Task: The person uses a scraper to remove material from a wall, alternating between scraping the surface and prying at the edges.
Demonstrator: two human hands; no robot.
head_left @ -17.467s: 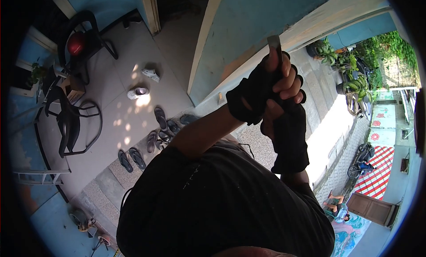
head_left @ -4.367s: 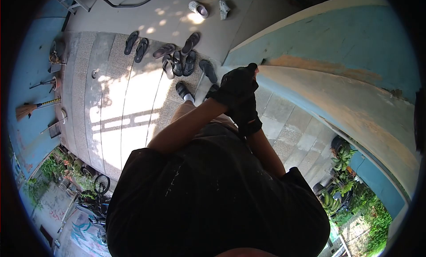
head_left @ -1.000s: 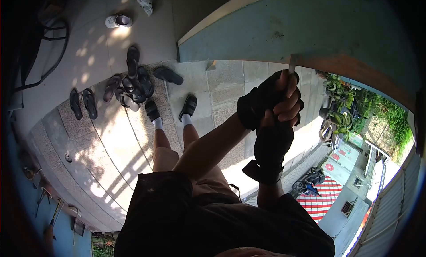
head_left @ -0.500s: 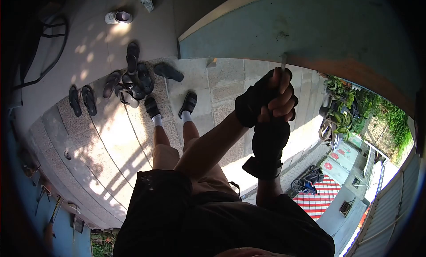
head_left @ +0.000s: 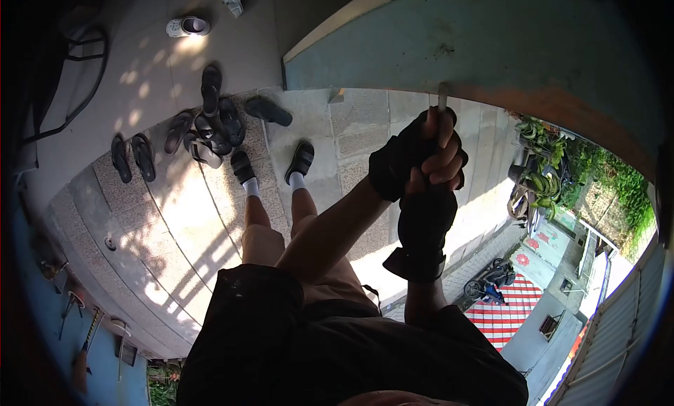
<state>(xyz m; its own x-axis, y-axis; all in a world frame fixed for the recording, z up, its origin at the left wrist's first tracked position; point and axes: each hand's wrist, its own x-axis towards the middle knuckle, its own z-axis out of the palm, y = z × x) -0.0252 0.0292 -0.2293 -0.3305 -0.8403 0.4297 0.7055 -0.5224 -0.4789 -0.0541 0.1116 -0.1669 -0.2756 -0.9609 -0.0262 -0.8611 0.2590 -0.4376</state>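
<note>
Shifting slightly leftward, the thin tool [head_left: 442, 97] gripped in the closed left hand [head_left: 420, 145] reaches another stretch of blue wall [head_left: 393, 55] just ahead; the right hand [head_left: 427, 220] nestles behind, its hold unclear.

Nothing legible here, viewers: not one word, number or sign comes up readable, not on the motorbike [head_left: 490, 280], not on the red-and-white checked panel [head_left: 511, 309] right beside the motorbike.
</note>
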